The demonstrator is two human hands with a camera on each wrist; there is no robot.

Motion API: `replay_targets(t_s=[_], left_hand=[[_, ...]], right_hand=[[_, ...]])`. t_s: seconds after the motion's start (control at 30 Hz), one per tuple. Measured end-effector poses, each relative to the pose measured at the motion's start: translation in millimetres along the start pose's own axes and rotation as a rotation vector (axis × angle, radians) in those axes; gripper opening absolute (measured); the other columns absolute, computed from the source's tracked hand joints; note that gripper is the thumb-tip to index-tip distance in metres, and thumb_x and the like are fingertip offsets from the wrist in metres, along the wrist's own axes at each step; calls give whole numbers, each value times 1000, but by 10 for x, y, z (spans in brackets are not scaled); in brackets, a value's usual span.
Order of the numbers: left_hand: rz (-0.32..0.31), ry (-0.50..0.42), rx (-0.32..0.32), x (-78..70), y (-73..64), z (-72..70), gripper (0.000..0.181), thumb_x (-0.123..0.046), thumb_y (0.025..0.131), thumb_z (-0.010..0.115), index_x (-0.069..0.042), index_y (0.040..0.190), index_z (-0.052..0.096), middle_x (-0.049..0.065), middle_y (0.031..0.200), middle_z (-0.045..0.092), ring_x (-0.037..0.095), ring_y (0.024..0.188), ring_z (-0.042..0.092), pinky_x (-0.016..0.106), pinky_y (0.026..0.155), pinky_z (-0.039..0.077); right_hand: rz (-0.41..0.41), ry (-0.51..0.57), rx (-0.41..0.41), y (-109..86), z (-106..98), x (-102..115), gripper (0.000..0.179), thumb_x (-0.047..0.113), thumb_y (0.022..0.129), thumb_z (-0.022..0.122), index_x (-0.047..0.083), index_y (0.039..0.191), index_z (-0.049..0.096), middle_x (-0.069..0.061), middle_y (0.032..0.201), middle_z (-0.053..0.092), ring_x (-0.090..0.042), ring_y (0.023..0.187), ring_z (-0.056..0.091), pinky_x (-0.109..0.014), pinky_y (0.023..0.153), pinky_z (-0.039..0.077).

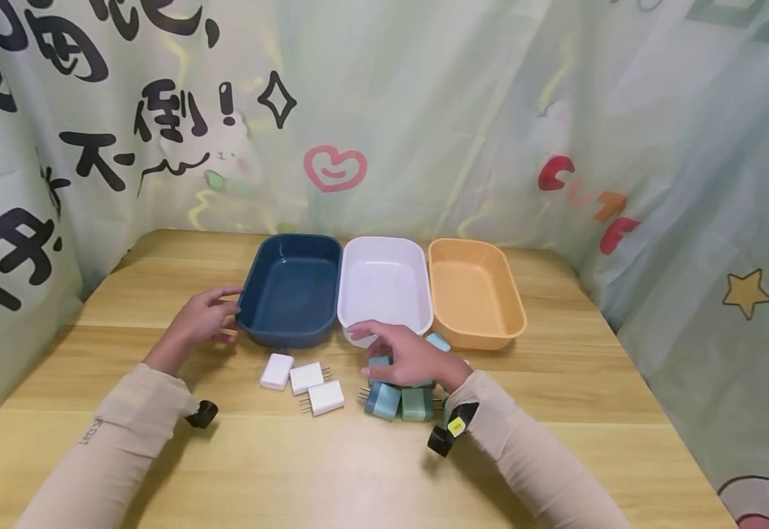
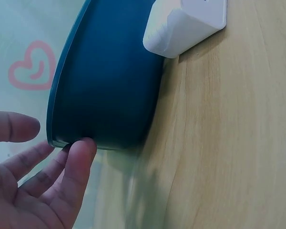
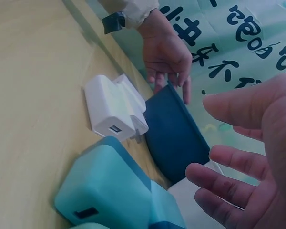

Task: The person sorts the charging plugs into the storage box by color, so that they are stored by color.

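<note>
My left hand [image 1: 204, 319] touches the left side of a dark blue tray [image 2: 109, 76] with extended fingertips, the thumb apart from the rim. Over a cluster of charger plugs hovers my right hand [image 1: 406, 356], its fingers loosely spread and holding nothing, near the front of a white tray [image 1: 384, 283]. Under it lie a blue charger [image 1: 383, 401], a green charger [image 1: 417, 404] and other blue ones, partly hidden by the hand. Several white chargers, one of them a white charger [image 1: 326, 397] with prongs showing, lie in front of the dark blue tray.
An orange tray [image 1: 473, 290] stands right of the white one, the three trays side by side on a wooden table [image 1: 279, 470]. Behind it hangs a printed curtain [image 1: 424, 117]. A small black camera sits on each wrist.
</note>
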State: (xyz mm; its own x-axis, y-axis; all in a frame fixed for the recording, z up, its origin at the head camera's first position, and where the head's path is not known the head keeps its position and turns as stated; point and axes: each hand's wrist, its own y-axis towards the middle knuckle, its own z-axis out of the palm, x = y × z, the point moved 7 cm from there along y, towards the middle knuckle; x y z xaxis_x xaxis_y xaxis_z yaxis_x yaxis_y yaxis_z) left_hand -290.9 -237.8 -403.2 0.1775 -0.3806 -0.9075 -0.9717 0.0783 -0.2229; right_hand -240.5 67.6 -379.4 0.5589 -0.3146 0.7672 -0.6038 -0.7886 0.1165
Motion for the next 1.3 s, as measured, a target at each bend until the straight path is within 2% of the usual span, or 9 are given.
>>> replay_targets(t_s=[0.13,0.3,0.47,0.67,0.9,1.13,1.3], left_hand=[[12,5,-10,25,-2,-7,50,-13,101,45,-5,150,33,29,136,44,28,91,62,35,69,57],[23,17,-19,36,9,-4,54,-6,97,47,-5,150,35,29,133,46,26,89,61,35,70,58],[17,21,-25,38,21,-8,57,-3,95,48,-6,150,34,30,134,46,30,91,61,35,69,58],[30,31,-24,19,32,0,56,-4,95,49,-5,149,35,29,132,48,32,92,61,34,69,57],[44,52,-31,9,34,-14,54,-5,96,49,-5,149,36,29,129,48,33,92,60,34,68,57],[45,63,-28,25,27,-12,53,-6,97,49,-5,149,36,30,130,48,33,91,62,33,65,57],[53,67,-23,6,17,-3,54,-6,97,49,-5,149,36,30,129,49,34,93,62,33,65,57]], right_hand=[[-7,18,23,38,68,-1,57,7,87,69,5,139,45,-21,133,52,-33,101,64,-32,94,48],[-36,9,30,79,125,17,56,3,85,70,-1,136,46,-21,133,52,-31,97,66,-32,93,49],[-33,-18,55,116,195,16,56,7,87,70,-3,136,46,-21,134,52,-30,101,64,-35,93,49],[-38,-85,69,137,259,8,55,12,88,70,-3,136,47,-18,132,54,-25,103,63,-32,95,47],[-44,-125,81,170,308,24,52,11,86,71,-3,132,51,-17,126,57,-25,101,64,-32,94,48],[-23,-170,133,215,428,-14,50,15,86,72,2,130,55,-9,118,62,-15,99,63,-24,89,48],[-31,-199,152,246,478,8,45,14,83,75,3,123,60,-6,110,66,-11,93,63,-21,83,49]])
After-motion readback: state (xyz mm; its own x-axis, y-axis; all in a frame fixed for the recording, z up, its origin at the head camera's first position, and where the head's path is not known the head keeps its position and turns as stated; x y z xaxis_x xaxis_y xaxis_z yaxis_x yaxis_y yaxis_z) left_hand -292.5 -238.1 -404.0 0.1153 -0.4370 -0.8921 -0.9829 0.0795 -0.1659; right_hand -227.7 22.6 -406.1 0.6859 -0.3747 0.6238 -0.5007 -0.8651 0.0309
